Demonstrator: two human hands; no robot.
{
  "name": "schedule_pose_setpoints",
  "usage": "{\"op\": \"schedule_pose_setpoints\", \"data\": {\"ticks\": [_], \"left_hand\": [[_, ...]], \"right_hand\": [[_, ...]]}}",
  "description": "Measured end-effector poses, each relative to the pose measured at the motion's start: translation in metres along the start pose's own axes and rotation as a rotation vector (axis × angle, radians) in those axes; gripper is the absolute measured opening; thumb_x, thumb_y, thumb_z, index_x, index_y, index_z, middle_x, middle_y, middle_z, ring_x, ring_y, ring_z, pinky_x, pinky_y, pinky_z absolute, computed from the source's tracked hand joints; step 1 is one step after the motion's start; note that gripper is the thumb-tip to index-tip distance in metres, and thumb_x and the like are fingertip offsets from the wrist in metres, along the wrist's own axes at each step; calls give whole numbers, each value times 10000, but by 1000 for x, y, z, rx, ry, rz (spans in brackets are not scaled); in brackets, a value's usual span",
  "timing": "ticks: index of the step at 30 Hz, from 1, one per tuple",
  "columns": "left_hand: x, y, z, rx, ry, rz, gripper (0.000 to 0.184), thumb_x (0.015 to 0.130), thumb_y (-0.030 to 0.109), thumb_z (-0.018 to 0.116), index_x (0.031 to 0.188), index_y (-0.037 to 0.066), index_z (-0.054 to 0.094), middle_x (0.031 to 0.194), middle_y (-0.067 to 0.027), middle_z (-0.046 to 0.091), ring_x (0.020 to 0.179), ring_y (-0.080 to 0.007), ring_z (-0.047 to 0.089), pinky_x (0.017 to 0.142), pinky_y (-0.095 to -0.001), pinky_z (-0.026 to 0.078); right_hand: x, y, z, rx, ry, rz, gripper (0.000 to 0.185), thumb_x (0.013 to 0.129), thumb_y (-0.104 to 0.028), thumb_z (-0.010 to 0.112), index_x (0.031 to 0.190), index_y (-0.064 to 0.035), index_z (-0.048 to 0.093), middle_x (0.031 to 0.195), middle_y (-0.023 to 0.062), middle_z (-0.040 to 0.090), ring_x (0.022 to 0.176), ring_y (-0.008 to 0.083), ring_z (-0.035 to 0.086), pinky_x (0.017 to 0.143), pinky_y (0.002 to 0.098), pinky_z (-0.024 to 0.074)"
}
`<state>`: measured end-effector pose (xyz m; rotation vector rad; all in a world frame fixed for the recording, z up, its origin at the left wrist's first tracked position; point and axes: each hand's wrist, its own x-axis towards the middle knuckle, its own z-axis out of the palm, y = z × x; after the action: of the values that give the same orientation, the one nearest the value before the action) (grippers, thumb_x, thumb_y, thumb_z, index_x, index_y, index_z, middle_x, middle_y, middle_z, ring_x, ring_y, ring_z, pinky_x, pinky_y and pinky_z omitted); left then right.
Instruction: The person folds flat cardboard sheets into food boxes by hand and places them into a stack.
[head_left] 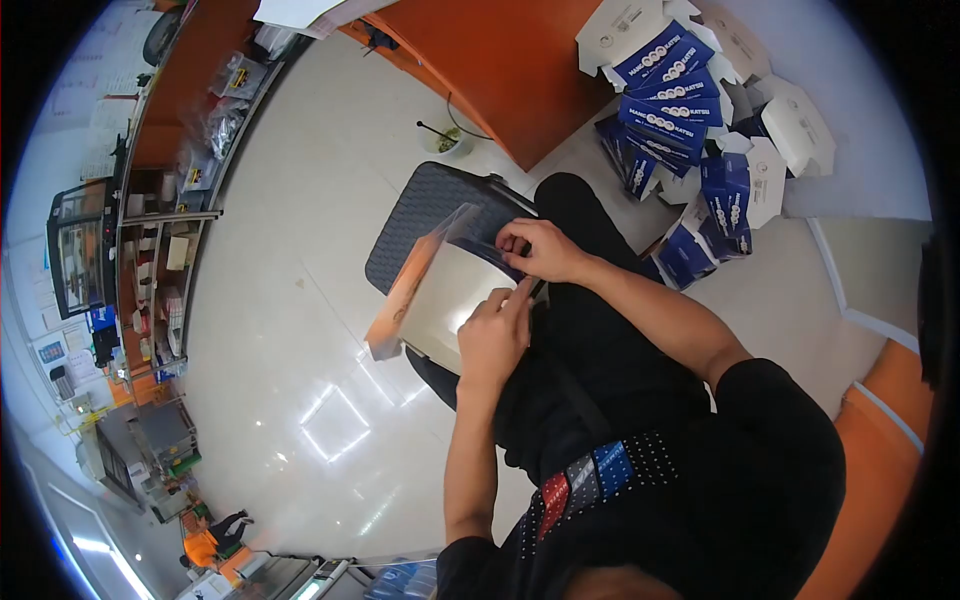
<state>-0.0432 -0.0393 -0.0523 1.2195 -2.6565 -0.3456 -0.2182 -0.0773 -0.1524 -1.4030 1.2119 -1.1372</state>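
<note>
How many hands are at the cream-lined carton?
2: the left hand over its cream inside, and the right hand at its dark-blue edge. Some fingertips are hidden, but no further hand shows there.

A potted plant (450, 139) sits near an orange panel (500, 75).

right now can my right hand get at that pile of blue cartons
Probably yes: the pile of blue cartons lies on that side, just past the bent right leg, with nothing tall between. The right hand is busy at the white card's edge, though.
</note>
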Motion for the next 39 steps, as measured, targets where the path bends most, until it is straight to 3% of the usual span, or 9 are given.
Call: {"op": "schedule_pose_setpoints", "data": {"ticks": [1, 2, 5, 6, 9, 10, 12, 18, 39], "left_hand": [[3, -5, -5, -77, 34, 8, 356, 869, 34, 644, 1207, 131, 702, 980, -33, 688, 734, -239, 694, 628, -364, 573], [5, -5, -11, -51, 10, -104, 379, 846, 13, 631, 1194, 145, 705, 1060, -61, 696, 829, -268, 695, 654, -379, 582], [30, -7, -32, 195, 130, -8, 367, 822, 3, 622, 1162, 109, 708, 1153, -102, 686, 955, -306, 675, 672, -390, 583], [36, -10, -36, 228, 62, -38, 346, 812, 13, 626, 1145, 62, 706, 1200, -127, 670, 1054, -337, 642, 757, -415, 579], [38, -45, -17, 255, 134, 84, 290, 821, 28, 627, 1097, 54, 712, 1164, -110, 680, 1054, -327, 645, 858, -436, 559], [38, -46, -15, 162, 66, 52, 215, 828, 40, 624, 1024, 49, 713, 1135, -97, 689, 1066, -318, 644, 920, -441, 535], [37, -48, -9, 131, 44, 91, 180, 832, 37, 618, 988, 47, 707, 1105, -90, 692, 1049, -312, 647, 906, -430, 538], [28, -50, -17, 59, 15, 85, 138, 824, 20, 613, 936, 40, 691, 1015, -95, 688, 1004, -304, 650, 857, -418, 550], [36, -58, -19, -49, -74, 144, 52, 834, 19, 681, 885, 17, 691, 907, -143, 666, 920, -356, 653, 815, -461, 528]], "right_hand": [[-1, -3, -2, -5, -14, 19, 186, 808, -55, 724, 979, -3, 674, 911, 126, 677, 785, 233, 692, 731, 359, 563], [0, -4, -3, -10, -28, 36, 187, 805, -59, 725, 975, -4, 672, 908, 124, 676, 780, 233, 689, 728, 358, 562], [-1, -6, -3, -20, -9, -27, 191, 788, -58, 726, 961, -7, 664, 884, 117, 664, 767, 235, 682, 720, 358, 559], [-1, -7, -2, -29, -13, -17, 192, 779, -62, 728, 949, -6, 660, 871, 118, 658, 768, 239, 682, 719, 361, 558], [1, -12, -5, -83, -28, -26, 191, 750, -77, 734, 906, -6, 648, 832, 120, 641, 768, 257, 681, 711, 372, 551], [2, -10, -5, -112, -38, -48, 188, 740, -85, 735, 886, -7, 645, 818, 120, 636, 767, 265, 679, 706, 378, 547], [4, -5, -2, -167, -46, -51, 172, 710, -134, 734, 786, -19, 632, 795, 126, 637, 763, 312, 668, 687, 418, 527], [15, -17, 5, -315, -91, -25, 173, 720, -181, 722, 716, -36, 628, 803, 133, 649, 787, 358, 660, 697, 468, 519], [17, -24, 28, -495, 82, 19, 212, 819, -232, 716, 805, -20, 719, 866, 173, 691, 811, 411, 681, 721, 522, 546]]}}
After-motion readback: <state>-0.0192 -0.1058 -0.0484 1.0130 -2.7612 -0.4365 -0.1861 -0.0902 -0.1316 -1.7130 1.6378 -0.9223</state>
